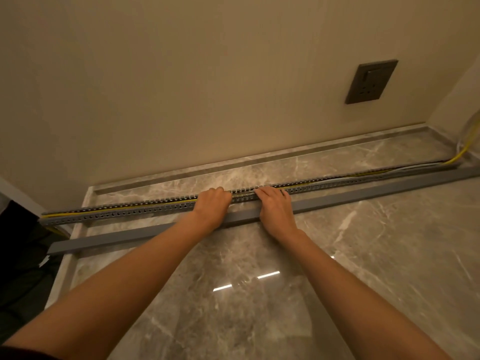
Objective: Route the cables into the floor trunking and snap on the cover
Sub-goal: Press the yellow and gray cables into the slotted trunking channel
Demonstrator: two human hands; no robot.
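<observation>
A long grey slotted trunking (pixel 124 213) lies on the marble floor, running from lower left to upper right. Yellow, white and dark cables (pixel 166 204) run inside its open channel and leave at the right end. The plain grey cover (pixel 135 239) lies flat on the floor just in front of the trunking, parallel to it. My left hand (pixel 213 201) rests on the trunking near its middle, fingers curled over the channel onto the cables. My right hand (pixel 274 201) lies beside it, fingers pressing down into the channel. Both forearms cross over the cover.
A beige wall stands close behind the trunking, with a dark socket plate (pixel 371 81) at the right. A yellow cable (pixel 465 152) rises in the right corner. A raised stone skirting (pixel 259 155) lines the wall. Dark floor (pixel 23 268) lies at the left.
</observation>
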